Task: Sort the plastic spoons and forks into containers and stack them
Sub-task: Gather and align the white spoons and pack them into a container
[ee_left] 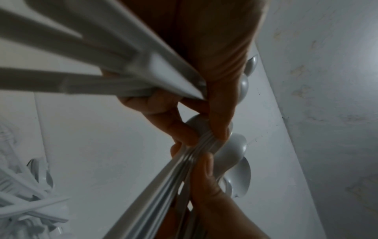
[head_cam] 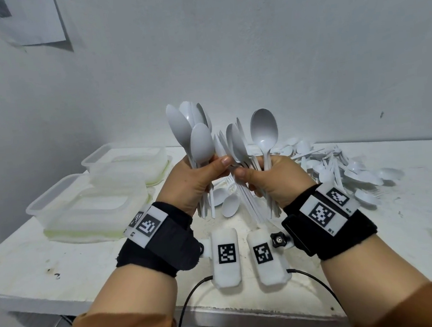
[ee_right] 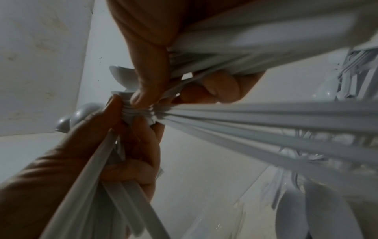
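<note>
My left hand [head_cam: 208, 174] grips a bundle of several white plastic spoons [head_cam: 193, 134], bowls up, above the white table [head_cam: 60, 260]. Right beside it, thumbs almost touching, my right hand [head_cam: 255, 175] grips a second bundle of white cutlery [head_cam: 263, 129], with one spoon bowl facing me and thin pointed tips showing on its left. In the left wrist view the left hand's fingers [ee_left: 220, 97] curl round flat handles [ee_left: 102, 56]. The right wrist view shows the right hand's fingers [ee_right: 153, 72] pinching a fan of handles [ee_right: 266, 116].
A heap of loose white spoons and forks [head_cam: 342, 167] lies on the right of the table by the wall. One spoon [head_cam: 231, 205] lies under my hands. Two stacks of clear rectangular containers [head_cam: 89, 204] [head_cam: 127, 161] stand at the left. The table's front edge runs just below my wrists.
</note>
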